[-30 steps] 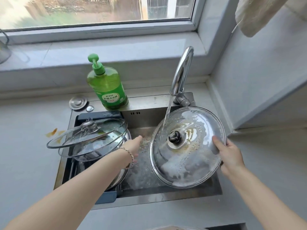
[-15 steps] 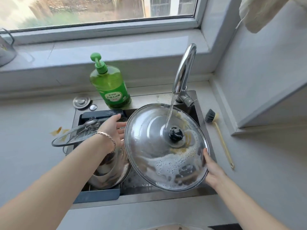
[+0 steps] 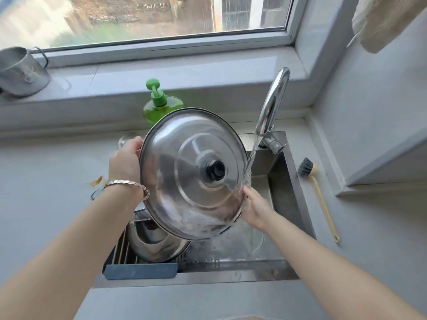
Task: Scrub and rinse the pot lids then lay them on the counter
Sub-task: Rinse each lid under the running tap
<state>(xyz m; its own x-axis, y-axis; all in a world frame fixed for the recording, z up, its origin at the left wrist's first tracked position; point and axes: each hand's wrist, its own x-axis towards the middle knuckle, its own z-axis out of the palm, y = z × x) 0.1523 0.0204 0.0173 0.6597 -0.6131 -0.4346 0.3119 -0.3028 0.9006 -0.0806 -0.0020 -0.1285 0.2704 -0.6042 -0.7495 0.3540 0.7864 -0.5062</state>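
— Left of the faucet point(image 3: 272, 105), over the sink point(image 3: 288, 192), how is the steel pot lid point(image 3: 180, 192) held?
— Tilted, with the domed top toward the camera and the black knob point(image 3: 215, 170) in its centre. The water stream point(image 3: 251, 155) hits its right rim, and foam lies on the lower part.
— And the hands?
— The left hand point(image 3: 126, 161) grasps the left rim, the right hand point(image 3: 254, 209) the lower right rim.
— Any writing?
— The green soap bottle point(image 3: 159, 107) stands left of the faucet, with its label hidden behind the lid.

I see a grey counter point(image 3: 46, 181) with the sink point(image 3: 231, 276) set into it. Right of the sink: dish brush point(image 3: 323, 204), handle toward the front edge. Back edge: green soap bottle point(image 3: 159, 107), upright. Left side: small orange smear point(image 3: 97, 181).
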